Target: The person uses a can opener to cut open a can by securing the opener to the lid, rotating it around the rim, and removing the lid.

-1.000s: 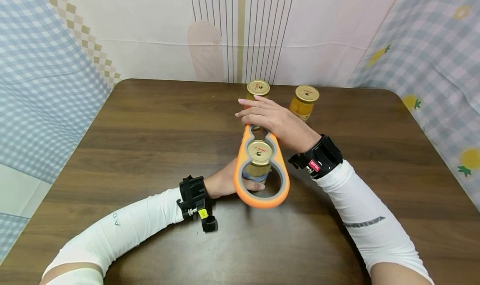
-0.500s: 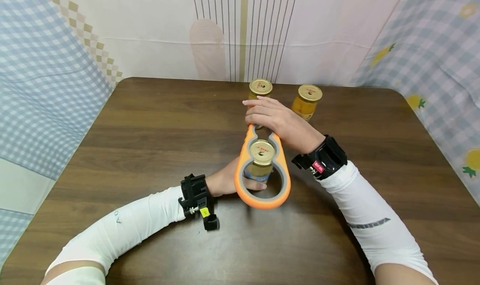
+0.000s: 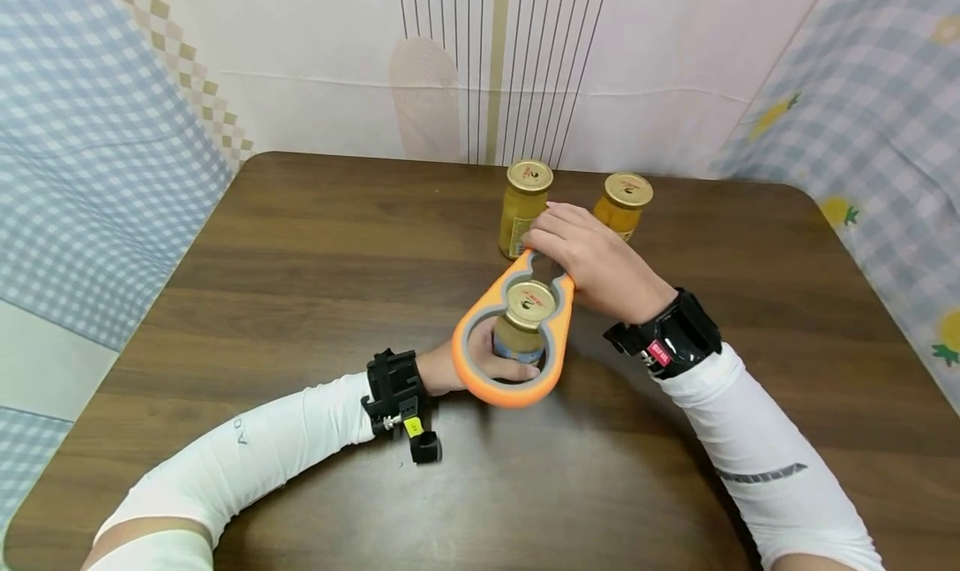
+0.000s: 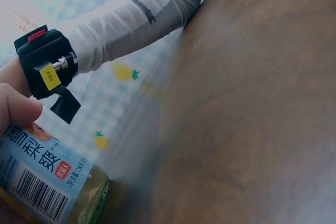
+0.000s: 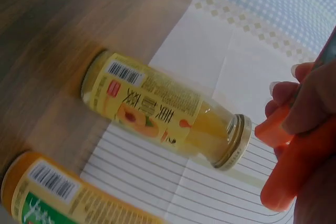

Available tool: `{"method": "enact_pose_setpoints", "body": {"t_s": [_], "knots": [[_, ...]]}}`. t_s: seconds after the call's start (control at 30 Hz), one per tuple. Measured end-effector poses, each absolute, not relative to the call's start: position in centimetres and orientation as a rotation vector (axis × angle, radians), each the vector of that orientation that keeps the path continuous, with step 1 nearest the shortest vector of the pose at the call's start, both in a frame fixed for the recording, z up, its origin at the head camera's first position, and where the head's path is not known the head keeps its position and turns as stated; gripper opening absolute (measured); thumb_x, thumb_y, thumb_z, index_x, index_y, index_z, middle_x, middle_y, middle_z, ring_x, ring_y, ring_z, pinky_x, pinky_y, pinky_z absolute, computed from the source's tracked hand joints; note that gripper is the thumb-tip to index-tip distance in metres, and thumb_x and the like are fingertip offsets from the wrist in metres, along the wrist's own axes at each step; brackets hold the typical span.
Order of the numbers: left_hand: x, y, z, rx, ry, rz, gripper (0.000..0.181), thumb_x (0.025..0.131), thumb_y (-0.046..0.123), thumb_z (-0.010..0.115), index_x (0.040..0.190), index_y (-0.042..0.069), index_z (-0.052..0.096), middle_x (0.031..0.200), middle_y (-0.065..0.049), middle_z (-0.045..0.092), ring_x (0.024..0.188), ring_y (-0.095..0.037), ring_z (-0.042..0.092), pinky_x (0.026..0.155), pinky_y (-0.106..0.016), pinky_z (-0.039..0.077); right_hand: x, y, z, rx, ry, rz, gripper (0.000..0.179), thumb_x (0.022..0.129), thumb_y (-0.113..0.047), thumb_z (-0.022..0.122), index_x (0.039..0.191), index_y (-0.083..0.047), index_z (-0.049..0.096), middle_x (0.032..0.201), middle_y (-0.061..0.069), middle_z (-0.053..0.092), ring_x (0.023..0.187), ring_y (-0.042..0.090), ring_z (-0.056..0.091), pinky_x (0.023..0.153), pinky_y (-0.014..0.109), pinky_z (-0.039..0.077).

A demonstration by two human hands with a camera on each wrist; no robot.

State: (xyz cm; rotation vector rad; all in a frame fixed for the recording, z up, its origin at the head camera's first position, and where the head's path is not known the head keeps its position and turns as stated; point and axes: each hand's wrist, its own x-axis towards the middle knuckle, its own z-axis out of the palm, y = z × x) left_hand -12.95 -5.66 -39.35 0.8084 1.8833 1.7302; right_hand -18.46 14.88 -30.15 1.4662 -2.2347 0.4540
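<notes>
In the head view my left hand (image 3: 486,356) grips a glass jar (image 3: 519,343) with a gold lid, upright near the middle of the table. Its blue label (image 4: 39,163) and my thumb (image 4: 21,106) show in the left wrist view. My right hand (image 3: 596,258) holds the handle end of an orange jar opener (image 3: 517,395) lined in grey. The opener's narrower opening frames the gold lid (image 3: 531,300); whether it touches cannot be told. Its wide loop hangs over the left thumb. In the right wrist view, fingers curl round the orange handles (image 5: 294,169).
Behind the right hand stand two more gold-lidded jars: a yellow-labelled jar (image 3: 523,212) and an orange-filled jar (image 3: 624,206). They are close to the far edge of the brown wooden table (image 3: 337,246). Patterned cloth (image 3: 315,71) hangs beyond it.
The opener's wide loop has swung left while its handle end has moved right. My right hand has shifted right, its fingers now more curled. The left hand still holds the jar.
</notes>
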Motion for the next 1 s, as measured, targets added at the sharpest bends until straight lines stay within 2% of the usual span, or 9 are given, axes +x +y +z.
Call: {"method": "enact_pose_setpoints", "body": {"t_s": [0.1,0.2,0.33,0.43,0.5,0.77,1.0], "knots": [[-13.0,-5.9,-39.3,0.894,1.956,1.680,0.049,0.083,0.001,0.079,0.128,0.001,0.059,0.118,-0.014,0.068,0.107,-0.009,0.060,0.104,-0.027,0.047,-18.1,15.3,-30.2,1.431,-2.238,0.380,0.028,0.086,-0.009,0.079,0.110,-0.003,0.064,0.108,0.011,0.066,0.111,0.029,0.058,0.115,0.048,0.039],[-13.0,-6.0,-39.3,0.919,1.995,1.668,0.050,0.083,-0.001,0.078,0.129,-0.002,0.058,0.121,-0.016,0.067,0.109,-0.009,0.059,0.105,-0.028,0.046,-17.8,15.6,-30.2,1.408,-2.247,0.316,0.032,0.085,-0.009,0.080,0.111,-0.003,0.064,0.109,0.012,0.066,0.112,0.030,0.059,0.114,0.047,0.041],[-12.9,-6.1,-39.3,0.875,2.024,1.648,0.058,0.086,0.004,0.075,0.139,-0.001,0.052,0.131,-0.015,0.063,0.115,-0.011,0.057,0.106,-0.027,0.045,-17.4,15.8,-30.1,1.365,-2.234,0.254,0.022,0.087,-0.009,0.075,0.103,-0.002,0.062,0.097,0.010,0.062,0.097,0.030,0.056,0.100,0.044,0.049],[-12.8,-6.1,-39.3,0.806,2.066,1.622,0.065,0.086,0.013,0.076,0.144,0.005,0.048,0.135,-0.009,0.063,0.116,-0.010,0.056,0.105,-0.026,0.045,-17.2,16.0,-29.8,1.328,-2.212,0.212,0.014,0.086,-0.005,0.069,0.095,-0.003,0.059,0.088,0.008,0.058,0.087,0.028,0.052,0.088,0.042,0.049],[-12.7,-6.1,-39.2,0.764,2.077,1.614,0.067,0.086,0.016,0.078,0.145,0.008,0.048,0.135,-0.006,0.063,0.114,-0.010,0.056,0.103,-0.026,0.046,-17.1,16.0,-29.7,1.316,-2.202,0.194,0.012,0.085,-0.004,0.067,0.092,-0.003,0.058,0.086,0.008,0.056,0.085,0.028,0.050,0.085,0.041,0.048],[-12.9,-6.3,-39.2,0.805,2.104,1.585,0.063,0.085,0.020,0.079,0.141,0.011,0.052,0.129,-0.002,0.066,0.110,-0.008,0.057,0.100,-0.024,0.046,-17.1,15.9,-29.4,1.332,-2.211,0.205,0.014,0.084,0.000,0.068,0.096,-0.002,0.061,0.089,0.008,0.058,0.090,0.029,0.053,0.091,0.042,0.050],[-13.1,-6.3,-39.1,0.834,2.034,1.627,0.057,0.084,0.006,0.076,0.136,0.000,0.054,0.127,-0.016,0.065,0.110,-0.010,0.056,0.104,-0.027,0.045,-17.4,16.0,-29.3,1.357,-2.222,0.226,0.020,0.083,0.004,0.069,0.100,-0.003,0.062,0.093,0.008,0.060,0.092,0.028,0.053,0.090,0.043,0.050]]}}
